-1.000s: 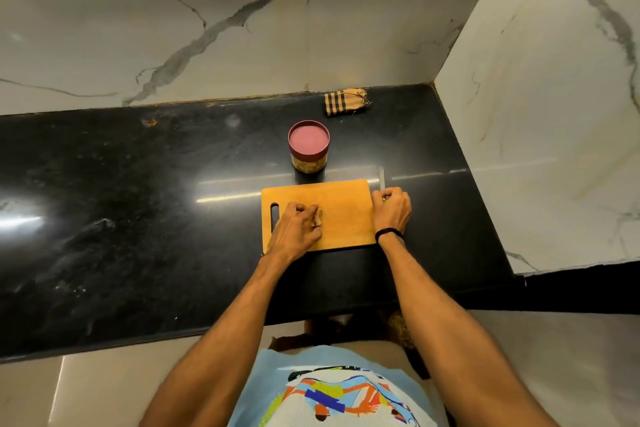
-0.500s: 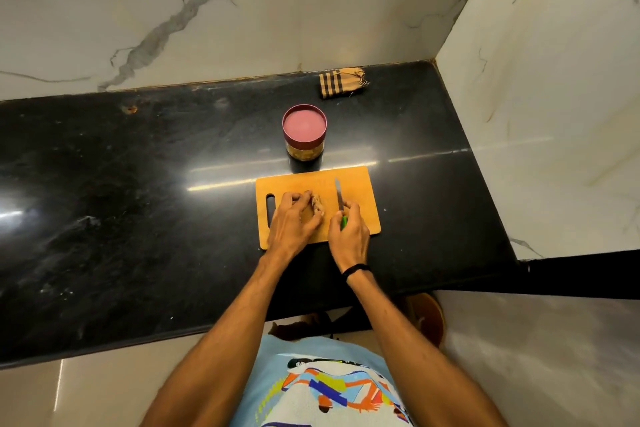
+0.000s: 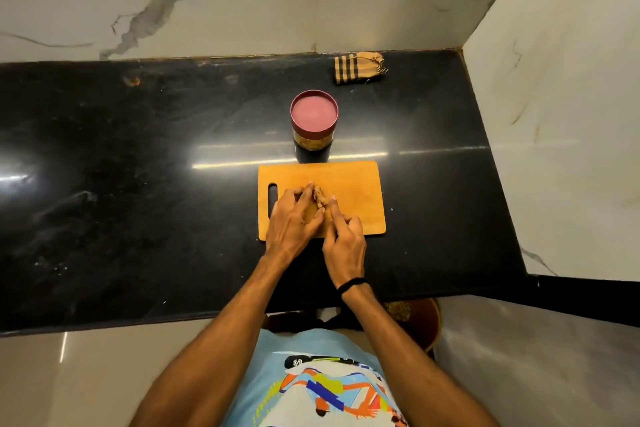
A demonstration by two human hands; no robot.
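Observation:
An orange cutting board [image 3: 360,184] lies on the black counter [image 3: 138,166]. A small brown lumpy piece of food [image 3: 320,196] sits near the board's middle. My left hand [image 3: 294,218] holds that piece between fingers and thumb. My right hand [image 3: 344,236] is close beside it on the right, fingers curled and index finger stretched forward next to the piece. It grips a knife that my hand almost wholly hides.
A jar with a maroon lid [image 3: 314,113] stands just behind the board. A striped folded cloth [image 3: 358,68] lies at the back by the marble wall. A marble side wall [image 3: 554,114] bounds the counter on the right.
My right hand took the knife from the board's right edge and brought it left, up against the food piece. My left hand stayed on the piece. The view tilted down.

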